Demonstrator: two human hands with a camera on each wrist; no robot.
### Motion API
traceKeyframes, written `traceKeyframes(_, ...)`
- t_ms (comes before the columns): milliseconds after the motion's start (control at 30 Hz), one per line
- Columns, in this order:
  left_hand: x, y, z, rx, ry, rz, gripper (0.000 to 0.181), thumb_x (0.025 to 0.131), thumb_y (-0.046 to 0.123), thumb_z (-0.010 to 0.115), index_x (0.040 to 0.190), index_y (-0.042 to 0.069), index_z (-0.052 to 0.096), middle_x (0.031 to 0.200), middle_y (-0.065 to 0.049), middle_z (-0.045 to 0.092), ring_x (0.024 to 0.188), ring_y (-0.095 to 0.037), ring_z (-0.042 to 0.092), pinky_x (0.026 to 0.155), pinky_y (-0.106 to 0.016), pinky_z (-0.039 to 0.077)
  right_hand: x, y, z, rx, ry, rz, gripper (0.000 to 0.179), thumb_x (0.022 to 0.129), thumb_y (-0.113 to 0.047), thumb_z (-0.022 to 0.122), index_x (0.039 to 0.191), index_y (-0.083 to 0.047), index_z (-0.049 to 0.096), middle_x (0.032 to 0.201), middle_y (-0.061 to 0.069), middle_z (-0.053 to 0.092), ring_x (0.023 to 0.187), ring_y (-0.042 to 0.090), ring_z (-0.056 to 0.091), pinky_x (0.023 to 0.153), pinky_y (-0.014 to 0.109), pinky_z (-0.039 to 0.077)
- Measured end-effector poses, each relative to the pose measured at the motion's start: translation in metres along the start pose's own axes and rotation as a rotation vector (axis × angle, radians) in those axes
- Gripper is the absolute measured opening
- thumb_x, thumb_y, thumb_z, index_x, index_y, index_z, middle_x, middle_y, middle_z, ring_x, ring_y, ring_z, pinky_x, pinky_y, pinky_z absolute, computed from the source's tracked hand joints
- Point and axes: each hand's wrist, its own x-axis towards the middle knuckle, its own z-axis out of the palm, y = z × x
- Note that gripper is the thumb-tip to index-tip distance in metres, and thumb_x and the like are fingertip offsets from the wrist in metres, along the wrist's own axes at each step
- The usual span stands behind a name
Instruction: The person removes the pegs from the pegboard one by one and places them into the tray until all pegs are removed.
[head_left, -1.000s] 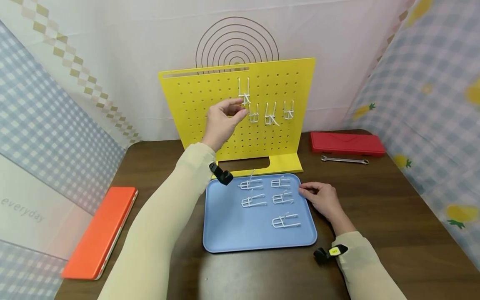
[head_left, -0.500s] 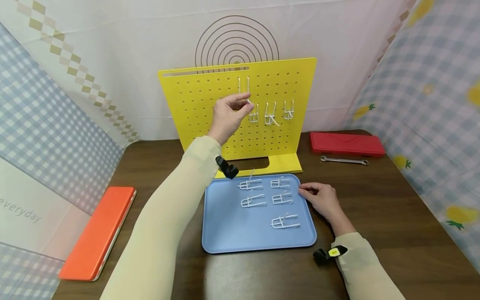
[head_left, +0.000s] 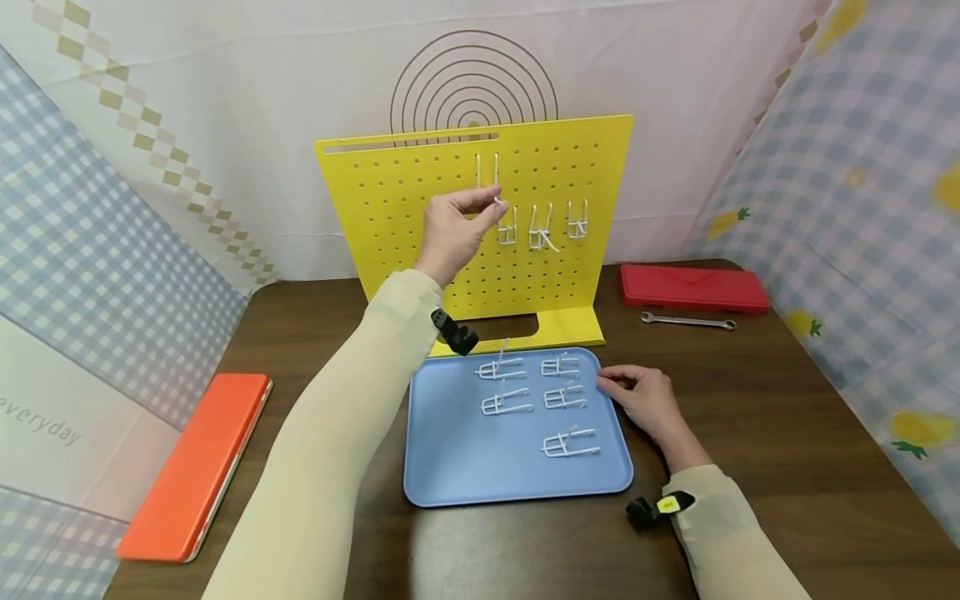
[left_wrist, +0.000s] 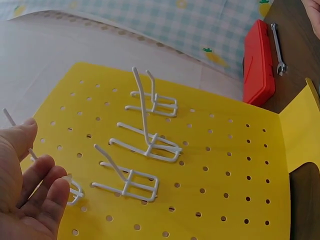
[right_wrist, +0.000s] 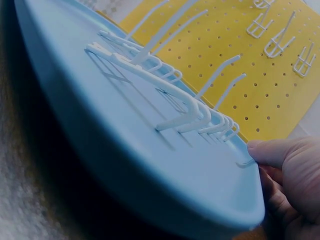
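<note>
My left hand [head_left: 453, 233] pinches the forward prong of a white wire pegboard hook [head_left: 496, 170], its lower part hidden behind the fingers. The hook's two legs run up to holes near the top of the yellow pegboard [head_left: 609, 150]. Three more hooks hang lower to its right; in the left wrist view one hook [left_wrist: 142, 185] tilts its prong outward. With thumb on top and fingers below, my right hand [head_left: 647, 402] grips the right rim of the blue tray [head_left: 480, 467]. Several similar hooks [right_wrist: 150, 77] lie in that tray.
Behind the right hand are a red case [head_left: 693, 287] and a combination wrench [head_left: 688, 321]. An orange-red flat case [head_left: 198, 467] lies at the table's left. Patterned cloth hangs behind the pegboard and on both sides.
The left hand has moved slightly right, its fingers now covering the upper hook's lower part, and has stayed still over the last half second. The right hand keeps its place on the tray.
</note>
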Motion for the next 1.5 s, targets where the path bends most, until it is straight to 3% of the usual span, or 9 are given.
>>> traceKeyframes(533,-0.004,0.006,-0.002,-0.054,-0.004,-0.03,0.034,0.084,0.026,0.075,0.113,0.01,0.072,0.114,-0.002,0.069,0.096,-0.012,0.063,0.079,-0.026,0.052,-0.001,0.001,0.0,-0.015,0.011,-0.01,0.028,0.087,-0.037,0.072,0.106,-0.017,0.075,0.1,0.004,0.071,0.085,0.021,0.06,0.072,0.033,0.05)
traceKeyframes(933,-0.011,0.014,-0.007,-0.063,-0.023,-0.003,0.033,0.084,0.024,0.075,0.113,0.009,0.072,0.114,-0.006,0.069,0.097,-0.013,0.063,0.081,-0.027,0.052,-0.002,0.0,-0.001,-0.006,0.003,-0.006,0.028,0.087,-0.037,0.072,0.106,-0.017,0.075,0.101,0.004,0.071,0.085,0.021,0.059,0.072,0.033,0.05)
traceKeyframes(1267,-0.029,0.017,-0.014,-0.064,-0.037,0.036,0.027,0.084,0.026,0.074,0.11,0.016,0.074,0.107,0.002,0.071,0.096,-0.013,0.065,0.082,-0.026,0.053,-0.002,0.0,-0.002,0.003,0.01,-0.008,0.025,0.087,-0.035,0.073,0.105,-0.017,0.075,0.098,0.003,0.071,0.083,0.021,0.059,0.07,0.032,0.05)
traceKeyframes(1500,-0.047,0.012,-0.024,-0.085,-0.031,0.035,0.028,0.084,0.021,0.074,0.111,0.01,0.073,0.109,-0.002,0.071,0.096,-0.015,0.067,0.082,-0.027,0.054,-0.003,-0.001,-0.002,0.006,0.021,-0.033,0.023,0.087,-0.031,0.073,0.104,-0.017,0.075,0.098,0.003,0.071,0.083,0.019,0.059,0.068,0.03,0.05)
